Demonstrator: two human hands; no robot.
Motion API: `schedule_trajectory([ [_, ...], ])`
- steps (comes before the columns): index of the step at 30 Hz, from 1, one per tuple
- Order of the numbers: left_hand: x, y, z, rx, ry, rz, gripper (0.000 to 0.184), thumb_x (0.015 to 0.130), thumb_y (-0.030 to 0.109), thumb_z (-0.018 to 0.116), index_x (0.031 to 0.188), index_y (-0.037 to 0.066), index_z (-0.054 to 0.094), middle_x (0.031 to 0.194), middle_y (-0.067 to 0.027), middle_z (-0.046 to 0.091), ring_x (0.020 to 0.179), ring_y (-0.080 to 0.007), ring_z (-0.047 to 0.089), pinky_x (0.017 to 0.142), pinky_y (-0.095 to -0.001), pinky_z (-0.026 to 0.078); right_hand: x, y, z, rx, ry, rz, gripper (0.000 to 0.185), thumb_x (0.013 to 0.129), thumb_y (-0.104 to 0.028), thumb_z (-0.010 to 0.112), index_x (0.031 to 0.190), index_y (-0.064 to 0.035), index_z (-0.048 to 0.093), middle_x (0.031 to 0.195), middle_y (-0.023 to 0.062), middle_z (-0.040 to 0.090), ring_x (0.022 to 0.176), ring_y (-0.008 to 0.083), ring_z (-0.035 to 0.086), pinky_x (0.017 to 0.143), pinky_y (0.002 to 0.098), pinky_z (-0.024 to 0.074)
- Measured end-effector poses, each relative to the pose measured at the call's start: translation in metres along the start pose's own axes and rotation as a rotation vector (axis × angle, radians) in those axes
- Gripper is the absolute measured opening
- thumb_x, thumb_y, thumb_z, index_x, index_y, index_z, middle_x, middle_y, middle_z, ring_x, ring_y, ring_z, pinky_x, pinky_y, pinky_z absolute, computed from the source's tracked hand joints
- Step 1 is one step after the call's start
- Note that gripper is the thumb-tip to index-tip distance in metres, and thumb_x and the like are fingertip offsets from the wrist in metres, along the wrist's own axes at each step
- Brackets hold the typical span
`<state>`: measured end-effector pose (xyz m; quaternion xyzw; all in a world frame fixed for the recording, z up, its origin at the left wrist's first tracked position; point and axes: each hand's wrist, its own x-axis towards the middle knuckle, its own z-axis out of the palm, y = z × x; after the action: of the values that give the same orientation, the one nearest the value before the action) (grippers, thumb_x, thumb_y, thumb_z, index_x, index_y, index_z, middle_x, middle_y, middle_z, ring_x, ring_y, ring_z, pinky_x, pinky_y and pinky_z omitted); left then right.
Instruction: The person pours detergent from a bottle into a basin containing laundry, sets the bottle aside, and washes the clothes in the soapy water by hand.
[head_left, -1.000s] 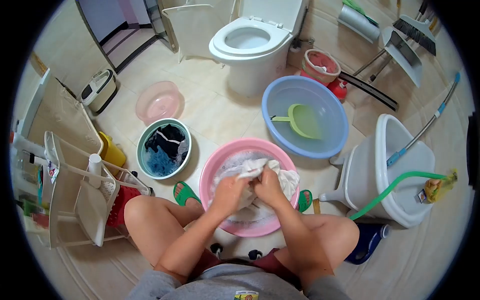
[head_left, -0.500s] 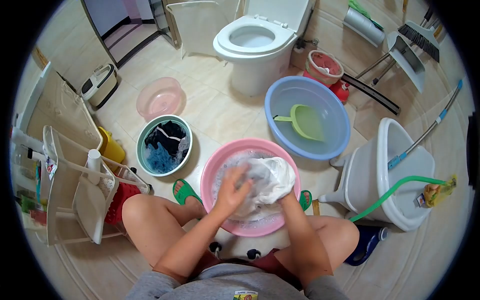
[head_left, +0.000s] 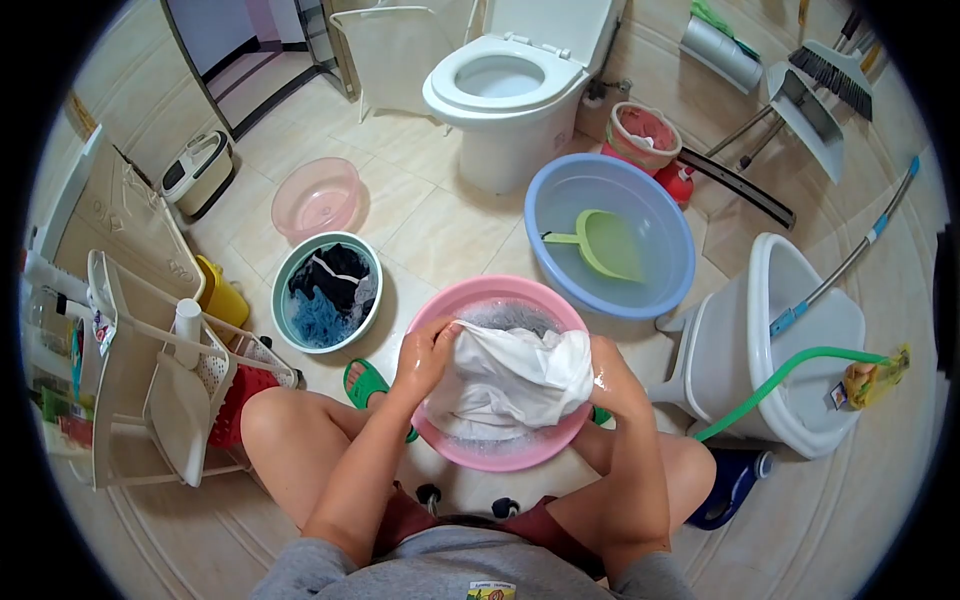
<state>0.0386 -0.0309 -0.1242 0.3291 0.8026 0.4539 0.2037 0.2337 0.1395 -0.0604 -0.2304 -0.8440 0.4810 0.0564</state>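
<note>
A wet white garment (head_left: pixel 510 375) is stretched between my two hands above the pink basin (head_left: pixel 500 462). My left hand (head_left: pixel 425 358) pinches its upper left corner near the basin's left rim. On the other side, my right hand (head_left: pixel 615 378) grips the garment's right edge, with the fingertips partly hidden behind the cloth. Soapy water with suds (head_left: pixel 508 317) shows in the basin behind and below the cloth. Which kind of garment it is, I cannot tell.
A teal basin (head_left: pixel 328 349) of dark and blue clothes stands at left, near an empty pink basin (head_left: pixel 316 198). Ahead right, a blue basin (head_left: pixel 610 308) holds water and a green scoop (head_left: pixel 608 245). A white tub (head_left: pixel 715 350) with a green hose (head_left: pixel 770 385) stands right.
The white garment was bunched in my right hand, with my left hand blurred beside it. Now my left hand has moved left and grips a corner, and the cloth is spread wide.
</note>
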Motion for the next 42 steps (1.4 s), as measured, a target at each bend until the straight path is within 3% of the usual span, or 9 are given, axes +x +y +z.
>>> schedule_trajectory([
  [6,0.013,-0.017,0.006,-0.047,0.111,0.026,0.028,0.091,0.025,0.053,0.099,0.002,0.066,0.072,-0.0162,0.062,0.065,-0.0254,0.058,0.064,-0.0349,0.046,-0.011,-0.026,-0.014,0.091,0.155,0.082,0.026,0.076,-0.019,0.066,0.093,0.0012,0.065,0.085,0.0180,0.067,0.077,0.0273,0.064,0.071,0.0346,0.0476],
  [10,0.028,-0.056,0.002,-0.190,0.188,-0.207,0.027,0.093,0.022,0.050,0.095,0.000,0.064,0.074,-0.0008,0.056,0.070,-0.0097,0.050,0.065,-0.0254,0.042,-0.020,-0.027,-0.035,-0.013,0.119,0.232,0.024,0.077,-0.017,0.067,0.090,0.0024,0.065,0.078,0.0140,0.066,0.071,0.0208,0.062,0.067,0.0323,0.0470],
  [16,0.025,-0.060,0.015,-0.491,0.239,-0.404,0.026,0.093,0.022,0.051,0.099,-0.001,0.062,0.077,-0.0037,0.059,0.070,-0.0133,0.052,0.068,-0.0268,0.043,-0.028,-0.019,-0.052,0.835,0.290,0.145,0.014,0.084,-0.015,0.064,0.080,-0.0024,0.062,0.074,-0.0005,0.062,0.065,0.0102,0.056,0.061,0.0252,0.0451],
  [18,0.023,-0.084,0.033,0.226,0.552,0.137,0.026,0.092,0.024,0.053,0.098,0.000,0.061,0.079,-0.0050,0.060,0.071,-0.0155,0.055,0.069,-0.0284,0.045,-0.021,-0.026,-0.041,0.952,0.318,0.126,0.009,0.086,-0.012,0.061,0.083,-0.0036,0.061,0.077,-0.0004,0.062,0.067,0.0092,0.056,0.064,0.0238,0.0458],
  [21,0.002,-0.034,0.021,-0.478,-0.244,-0.241,0.032,0.090,0.034,0.059,0.095,0.002,0.059,0.083,-0.0053,0.058,0.073,-0.0128,0.056,0.065,-0.0286,0.046,-0.004,-0.015,-0.009,1.009,0.260,0.177,0.012,0.089,-0.015,0.058,0.087,-0.0034,0.061,0.081,0.0017,0.063,0.074,0.0086,0.057,0.070,0.0228,0.0456],
  [23,-0.021,0.010,0.025,-0.543,-0.451,-0.158,0.034,0.090,0.037,0.060,0.093,0.003,0.059,0.082,-0.0034,0.058,0.074,-0.0112,0.057,0.062,-0.0275,0.046,0.006,-0.016,0.015,1.038,0.221,0.182,0.013,0.091,-0.016,0.057,0.090,-0.0035,0.061,0.083,0.0012,0.062,0.075,0.0081,0.056,0.070,0.0226,0.0454],
  [34,-0.014,-0.028,0.031,-0.254,-0.206,-0.078,0.024,0.084,0.006,0.059,0.106,-0.001,0.060,0.083,-0.0023,0.063,0.070,-0.0094,0.057,0.063,-0.0238,0.046,0.014,0.012,0.018,0.681,0.274,0.193,0.015,0.086,-0.018,0.066,0.084,-0.0044,0.060,0.071,-0.0034,0.055,0.067,0.0050,0.049,0.063,0.0195,0.0397],
  [37,-0.010,-0.005,0.019,-0.869,-0.326,-0.477,0.022,0.090,0.005,0.052,0.110,0.001,0.060,0.093,-0.0030,0.066,0.078,-0.0104,0.062,0.070,-0.0276,0.052,0.020,0.021,0.015,0.612,0.364,0.208,0.016,0.083,-0.016,0.069,0.084,-0.0021,0.061,0.069,-0.0031,0.055,0.062,0.0059,0.047,0.060,0.0204,0.0391],
  [42,-0.018,0.002,0.024,-1.200,-0.370,-0.584,0.024,0.094,0.016,0.051,0.107,0.000,0.061,0.097,-0.0060,0.067,0.082,-0.0143,0.065,0.074,-0.0299,0.053,0.027,0.028,0.027,0.184,0.553,0.021,0.020,0.079,-0.013,0.070,0.089,0.0015,0.062,0.077,0.0048,0.059,0.063,0.0117,0.051,0.060,0.0246,0.0424],
])
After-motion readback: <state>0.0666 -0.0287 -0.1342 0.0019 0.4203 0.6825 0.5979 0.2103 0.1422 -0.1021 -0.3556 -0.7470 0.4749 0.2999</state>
